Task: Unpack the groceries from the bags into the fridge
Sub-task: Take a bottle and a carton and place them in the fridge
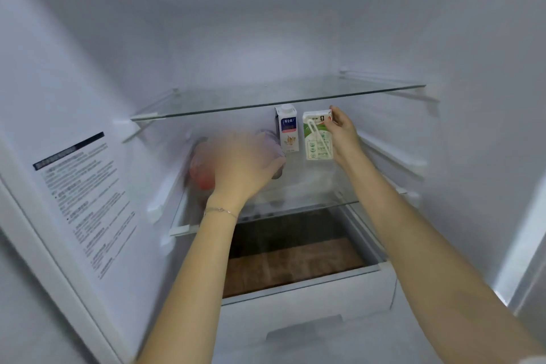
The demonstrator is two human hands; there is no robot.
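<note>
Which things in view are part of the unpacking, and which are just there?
Job: green-and-white drink carton with straw, held by right hand; blue-and-white capped carton beside it; blurred reddish item in left hand; lower glass shelf under them.
Just there: upper glass shelf; printed instruction label on left wall; white drawer below.

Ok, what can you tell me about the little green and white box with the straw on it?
The small green and white drink carton looks like coated cardboard, with a wrapped straw stuck slantwise on its front. It is upright, seemingly resting on the lower glass shelf, beside a blue and white carton, a gap between them. The right hand grips its right side near the top.
</note>
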